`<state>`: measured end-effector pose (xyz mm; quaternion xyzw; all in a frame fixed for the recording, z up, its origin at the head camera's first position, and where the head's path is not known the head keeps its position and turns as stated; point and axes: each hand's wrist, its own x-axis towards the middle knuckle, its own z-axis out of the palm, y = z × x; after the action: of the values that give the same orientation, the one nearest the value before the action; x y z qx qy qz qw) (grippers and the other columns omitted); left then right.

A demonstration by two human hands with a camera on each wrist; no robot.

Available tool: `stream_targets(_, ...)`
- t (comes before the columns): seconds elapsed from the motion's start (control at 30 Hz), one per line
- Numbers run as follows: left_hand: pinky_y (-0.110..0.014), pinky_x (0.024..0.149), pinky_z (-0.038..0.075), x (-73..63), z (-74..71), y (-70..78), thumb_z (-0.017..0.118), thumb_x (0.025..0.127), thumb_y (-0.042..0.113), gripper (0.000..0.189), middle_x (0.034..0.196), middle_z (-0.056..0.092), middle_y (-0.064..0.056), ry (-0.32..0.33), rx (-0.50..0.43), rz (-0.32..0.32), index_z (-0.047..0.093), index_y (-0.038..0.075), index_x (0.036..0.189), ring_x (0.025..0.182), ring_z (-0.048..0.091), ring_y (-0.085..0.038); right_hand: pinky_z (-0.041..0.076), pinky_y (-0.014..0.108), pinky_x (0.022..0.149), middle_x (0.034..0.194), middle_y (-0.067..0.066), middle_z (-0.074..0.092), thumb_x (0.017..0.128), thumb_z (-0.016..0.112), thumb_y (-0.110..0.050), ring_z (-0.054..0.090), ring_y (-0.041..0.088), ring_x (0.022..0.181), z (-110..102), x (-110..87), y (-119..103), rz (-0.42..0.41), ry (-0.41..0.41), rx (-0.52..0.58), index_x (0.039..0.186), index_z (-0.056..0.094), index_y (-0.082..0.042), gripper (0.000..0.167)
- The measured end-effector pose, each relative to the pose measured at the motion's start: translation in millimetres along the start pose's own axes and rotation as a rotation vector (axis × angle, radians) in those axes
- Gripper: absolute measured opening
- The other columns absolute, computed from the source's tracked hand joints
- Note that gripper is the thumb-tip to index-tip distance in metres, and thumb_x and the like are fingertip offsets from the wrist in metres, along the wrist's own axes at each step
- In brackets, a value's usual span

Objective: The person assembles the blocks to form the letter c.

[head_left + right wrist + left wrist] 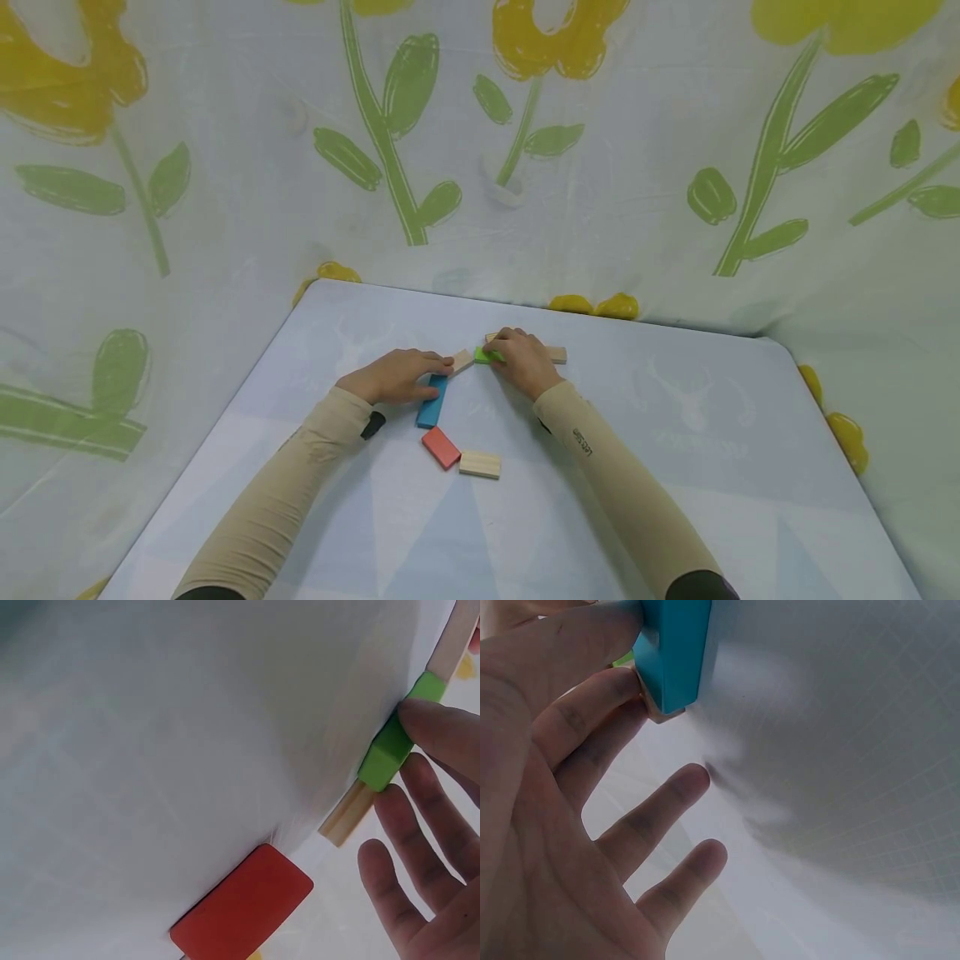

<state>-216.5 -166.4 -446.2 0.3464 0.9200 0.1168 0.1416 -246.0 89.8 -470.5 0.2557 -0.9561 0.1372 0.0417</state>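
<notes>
My left hand point(390, 377) is over the far end of a blue block point(431, 407). Its thumb touches the blue block's side, and fingertips reach a plain wooden block point(463, 361) just beyond; the ring and little fingers stretch out free. With thumb and fingers on opposite sides, my right hand point(525, 364) pinches a green block point(386, 754). That green block lies end to end with the wooden block by the left hand. Another wooden piece point(349, 814) sits at its other end, partly covered by the hand in the head view.
Nearer me, a red block point(441, 448) touches or nearly touches a wooden block point(480, 464). Beyond the right hand lies a wooden block point(557, 355). A red block point(241, 904) also shows in the right wrist view. A flowered curtain point(600, 208) hangs behind the table point(675, 467).
</notes>
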Motion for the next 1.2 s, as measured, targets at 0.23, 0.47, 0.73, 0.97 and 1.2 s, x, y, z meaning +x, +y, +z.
stream_targets(0.23, -0.049, 0.115, 0.037, 0.2, -1.1, 0.4, 0.066, 0.1, 0.029, 0.049, 0.155, 0.048, -0.004, -0.008, -0.006, -0.016, 0.057, 0.013, 0.146, 0.141, 0.045, -0.03, 0.053, 0.039, 0.095, 0.116, 0.001, 0.069, 0.089, 0.08, -0.019, 0.063, 0.019, 0.108, 1.8, 0.7, 0.7, -0.01, 0.009, -0.019, 0.117, 0.078, -0.02, 0.028)
stream_targets(0.47, -0.049, 0.115, 0.038, 1.2, -0.2, -0.9, 0.066, 0.1, 0.03, 0.049, 0.155, 0.048, -0.004, -0.012, -0.003, -0.016, 0.057, 0.014, 0.146, 0.141, 0.045, -0.03, 0.052, 0.038, 0.099, 0.121, 0.002, 0.067, 0.092, 0.077, -0.018, 0.062, 0.018, 0.113, -2.6, 0.8, 1.5, -0.022, -0.056, -0.002, 0.121, 0.076, -0.018, 0.028)
stream_targets(0.73, -0.049, 0.115, 0.037, 2.9, -0.5, -1.3, 0.065, 0.1, 0.031, 0.05, 0.155, 0.048, -0.004, -0.021, -0.005, -0.014, 0.056, 0.014, 0.147, 0.141, 0.045, -0.031, 0.05, 0.039, 0.104, 0.128, 0.003, 0.064, 0.094, 0.074, -0.013, 0.06, 0.02, 0.119, -17.3, -1.9, 14.4, 0.028, -0.081, 0.124, 0.133, 0.068, -0.015, 0.039)
stream_targets(0.97, -0.05, 0.115, 0.038, 1.8, -1.0, -0.4, 0.067, 0.1, 0.03, 0.05, 0.154, 0.048, -0.005, -0.02, -0.009, -0.023, 0.057, 0.014, 0.146, 0.141, 0.045, -0.032, 0.054, 0.042, 0.097, 0.125, 0.008, 0.063, 0.09, 0.077, -0.009, 0.064, 0.027, 0.111, -31.3, -2.7, 32.2, -0.005, 0.044, 0.1, 0.136, 0.064, -0.013, 0.048)
stream_targets(1.2, -0.049, 0.114, 0.038, -0.4, -1.1, 1.0, 0.066, 0.1, 0.029, 0.049, 0.154, 0.049, -0.005, -0.009, -0.011, -0.013, 0.057, 0.013, 0.145, 0.14, 0.046, -0.031, 0.05, 0.044, 0.104, 0.136, 0.011, 0.06, 0.09, 0.078, -0.01, 0.059, 0.03, 0.123, -36.1, 3.3, 39.2, 0.0, 0.015, 0.088, 0.139, 0.062, -0.016, 0.052)
